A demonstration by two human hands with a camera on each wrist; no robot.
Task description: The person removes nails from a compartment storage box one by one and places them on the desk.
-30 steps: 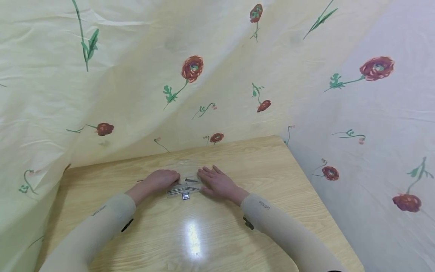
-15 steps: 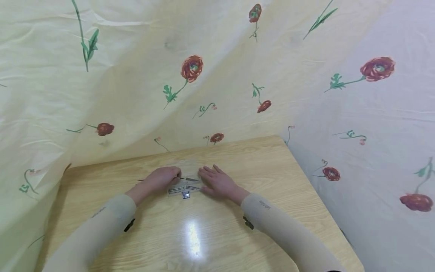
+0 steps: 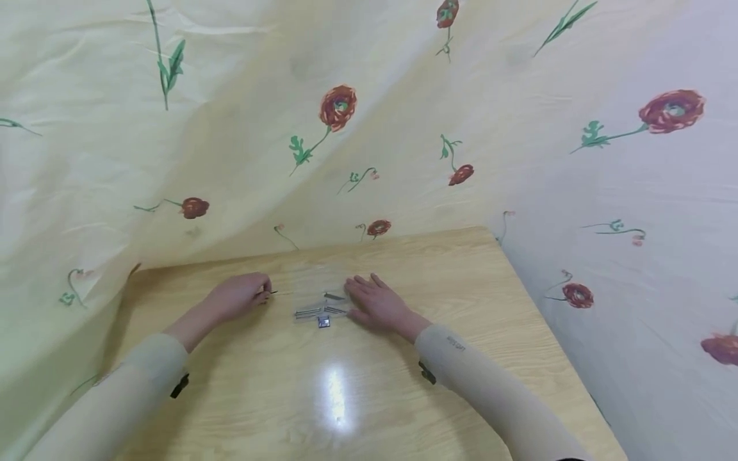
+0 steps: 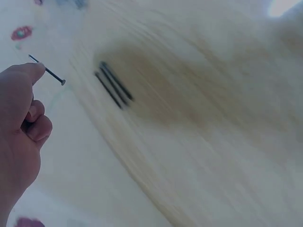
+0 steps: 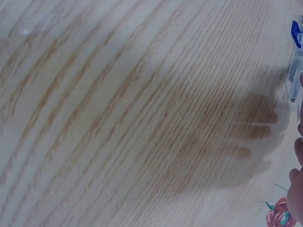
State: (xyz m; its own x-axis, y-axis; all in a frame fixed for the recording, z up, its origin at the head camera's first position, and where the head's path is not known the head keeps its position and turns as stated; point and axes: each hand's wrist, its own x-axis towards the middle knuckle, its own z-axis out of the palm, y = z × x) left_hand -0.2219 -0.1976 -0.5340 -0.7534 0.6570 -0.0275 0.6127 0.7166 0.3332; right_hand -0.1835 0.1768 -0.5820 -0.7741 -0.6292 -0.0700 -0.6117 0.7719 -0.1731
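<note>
A single nail [image 4: 54, 75] with a flat head is pinched between the thumb and fingers of my left hand [image 3: 245, 294], off to the left of the clear case. In the left wrist view, several dark nails [image 4: 113, 85] lie side by side on the table, blurred; in the head view they are behind the left hand and arm. The clear plastic case [image 3: 300, 316] holds more silvery nails [image 3: 308, 312] in its compartments, and a small blue square piece [image 3: 324, 322] shows at its front. My right hand [image 3: 377, 304] lies flat with fingers spread, right at the case's right side.
The wooden table [image 3: 392, 390] carries a bright light reflection [image 3: 336, 397] in front of the case. A flower-printed cloth [image 3: 259, 160] hangs along the table's back edge and both sides.
My left hand has come away from the case and moved left, with a nail in its fingers. The right hand keeps its place beside the case. The head view has shifted slightly.
</note>
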